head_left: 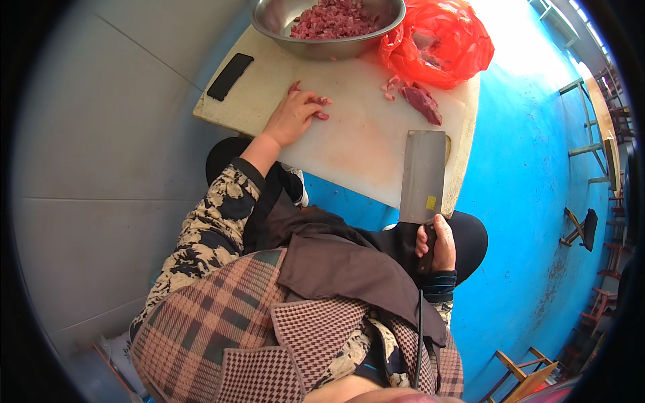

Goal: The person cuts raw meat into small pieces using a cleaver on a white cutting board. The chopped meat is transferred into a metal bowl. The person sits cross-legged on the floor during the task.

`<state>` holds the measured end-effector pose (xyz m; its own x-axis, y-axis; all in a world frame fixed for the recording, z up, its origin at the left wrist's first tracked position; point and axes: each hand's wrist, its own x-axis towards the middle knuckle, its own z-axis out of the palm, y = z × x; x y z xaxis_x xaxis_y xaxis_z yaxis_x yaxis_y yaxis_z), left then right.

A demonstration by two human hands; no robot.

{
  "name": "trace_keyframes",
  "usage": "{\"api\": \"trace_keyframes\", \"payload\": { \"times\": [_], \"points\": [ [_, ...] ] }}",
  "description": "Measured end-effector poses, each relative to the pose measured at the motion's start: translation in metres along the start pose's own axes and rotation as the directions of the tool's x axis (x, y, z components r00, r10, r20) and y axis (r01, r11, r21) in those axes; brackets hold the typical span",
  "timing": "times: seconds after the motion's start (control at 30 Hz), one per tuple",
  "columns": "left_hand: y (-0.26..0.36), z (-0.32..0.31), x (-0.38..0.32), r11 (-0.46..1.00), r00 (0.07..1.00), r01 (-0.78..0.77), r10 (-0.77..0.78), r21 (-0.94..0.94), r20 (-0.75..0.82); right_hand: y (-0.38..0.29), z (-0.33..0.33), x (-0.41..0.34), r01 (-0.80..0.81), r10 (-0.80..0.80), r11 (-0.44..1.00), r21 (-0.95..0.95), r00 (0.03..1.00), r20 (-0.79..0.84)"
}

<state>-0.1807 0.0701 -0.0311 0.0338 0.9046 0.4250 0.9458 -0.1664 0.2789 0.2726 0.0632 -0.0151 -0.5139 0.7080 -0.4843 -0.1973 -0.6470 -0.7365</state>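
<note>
My left hand is on the white cutting board, its fingers closed over a few strips of raw red meat whose ends stick out. In my right hand is a cleaver, gripped by its dark handle. The broad blade points away from me over the board's right side, and a small yellow sticker marks it near the handle. A larger piece of raw meat lies beyond the blade tip, with small pale scraps beside it.
A steel bowl of chopped meat stands at the table's far side. Right of it sits a red plastic bag with meat inside. A black phone lies at the left. A tiled wall borders the left; wooden stools stand on the blue floor.
</note>
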Motion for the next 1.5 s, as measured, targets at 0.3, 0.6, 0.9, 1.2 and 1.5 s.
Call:
{"api": "trace_keyframes", "payload": {
  "times": [0.3, 0.6, 0.9, 1.2, 1.5],
  "points": [
    [0.043, 0.033, 0.050, 0.798, 0.926, 0.378, -0.328, -0.469, 0.187, -0.002, -0.009, -0.003, -0.025, 0.025, 1.000, 0.006, 1.000, -0.010],
    [0.083, 0.077, 0.050, 0.562, 0.967, 0.212, -0.237, -0.800, 0.090, -0.007, -0.003, -0.001, -0.014, 0.012, 0.997, -0.077, 0.999, -0.032],
    [0.076, 0.089, -0.002, 0.707, 0.963, 0.225, -0.267, -0.670, 0.042, -0.001, -0.014, 0.015, 0.011, -0.011, 0.999, -0.043, 1.000, -0.004],
    [0.079, 0.075, 0.004, 0.914, 0.984, 0.180, -0.167, -0.364, 0.068, -0.006, -0.007, 0.010, -0.036, 0.032, 0.998, -0.060, 0.997, -0.067],
    [0.077, 0.070, -0.006, 0.949, 0.993, 0.072, -0.097, -0.306, -0.069, -0.006, -0.015, 0.017, -0.032, 0.034, 0.997, -0.076, 0.999, 0.033]
  ]
}}
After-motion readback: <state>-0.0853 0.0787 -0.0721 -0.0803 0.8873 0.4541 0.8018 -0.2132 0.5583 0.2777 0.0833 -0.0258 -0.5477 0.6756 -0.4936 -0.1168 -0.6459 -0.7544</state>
